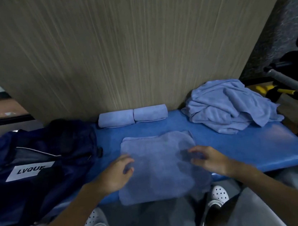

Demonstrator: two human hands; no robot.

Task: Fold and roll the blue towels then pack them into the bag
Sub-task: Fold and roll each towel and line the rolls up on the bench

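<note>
Shoes (218, 196); towel (156, 147) on blue bench (252, 147); wood-grain panel (118, 51)

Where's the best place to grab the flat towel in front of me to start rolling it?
Probably its near edge, pinched at both corners from your side: the flat towel lies spread on the blue pad, and that edge overhangs the pad's front, leaving it free underneath.
</note>
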